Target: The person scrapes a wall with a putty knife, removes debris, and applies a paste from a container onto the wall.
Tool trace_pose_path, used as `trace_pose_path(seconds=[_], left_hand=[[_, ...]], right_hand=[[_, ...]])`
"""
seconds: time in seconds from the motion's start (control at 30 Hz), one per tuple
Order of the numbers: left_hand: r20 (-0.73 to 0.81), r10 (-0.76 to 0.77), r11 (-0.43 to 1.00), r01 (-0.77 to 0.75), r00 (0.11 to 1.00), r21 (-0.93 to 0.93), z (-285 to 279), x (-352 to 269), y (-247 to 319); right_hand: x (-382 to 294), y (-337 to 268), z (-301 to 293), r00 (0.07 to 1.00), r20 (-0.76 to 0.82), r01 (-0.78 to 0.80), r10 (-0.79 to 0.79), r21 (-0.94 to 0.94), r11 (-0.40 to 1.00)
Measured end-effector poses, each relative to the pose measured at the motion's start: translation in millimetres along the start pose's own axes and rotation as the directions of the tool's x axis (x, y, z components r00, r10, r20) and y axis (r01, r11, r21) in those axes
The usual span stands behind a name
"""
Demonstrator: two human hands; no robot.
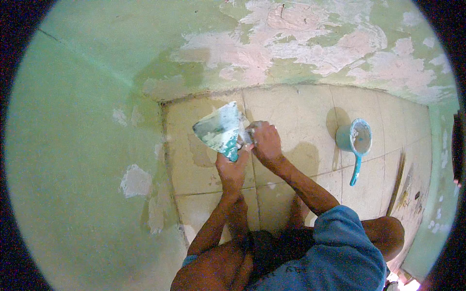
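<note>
My left hand (232,169) grips a wide, roughly triangular scraper blade (218,127) near its lower corner. White and teal smears coat the blade. Close against its right edge, my right hand (265,140) is closed on a small putty knife (246,132), which is blurred and partly covered by my fingers. Whitish paste lies between the two tools. To the right, a blue plastic dipper (343,138) with a long handle stands on the tiled floor, holding pale grey-white paste.
A green wall (204,22) with pinkish-white patches rises ahead, and another green wall (72,145) stands at the left. Dark streaks mark the floor tiles (298,105) at the right. My bent knees are below. A dark object, perhaps with a person's fingers, shows at the right rim.
</note>
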State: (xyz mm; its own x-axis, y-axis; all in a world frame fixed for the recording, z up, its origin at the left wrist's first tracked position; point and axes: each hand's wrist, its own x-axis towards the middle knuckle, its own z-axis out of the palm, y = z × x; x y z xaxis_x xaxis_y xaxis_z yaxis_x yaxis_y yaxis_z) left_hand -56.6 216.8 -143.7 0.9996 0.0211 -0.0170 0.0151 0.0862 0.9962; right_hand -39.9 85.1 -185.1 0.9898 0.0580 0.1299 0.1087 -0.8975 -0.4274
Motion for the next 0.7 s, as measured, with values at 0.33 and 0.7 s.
trace_pose_path(seconds=[0.33, 0.7], left_hand=[[0.044, -0.379, 0.845, 0.326, 0.924, 0.423, -76, -76, -128], [0.059, -0.536, 0.493, 0.255, 0.842, 0.832, -68, -115, -74]], right_hand=[[67, 169, -16, 0.778, -0.533, -0.136, 0.333, 0.374, 0.918], [78, 206, -16, 0.603, -0.677, -0.434, 0.421, 0.164, 0.886]])
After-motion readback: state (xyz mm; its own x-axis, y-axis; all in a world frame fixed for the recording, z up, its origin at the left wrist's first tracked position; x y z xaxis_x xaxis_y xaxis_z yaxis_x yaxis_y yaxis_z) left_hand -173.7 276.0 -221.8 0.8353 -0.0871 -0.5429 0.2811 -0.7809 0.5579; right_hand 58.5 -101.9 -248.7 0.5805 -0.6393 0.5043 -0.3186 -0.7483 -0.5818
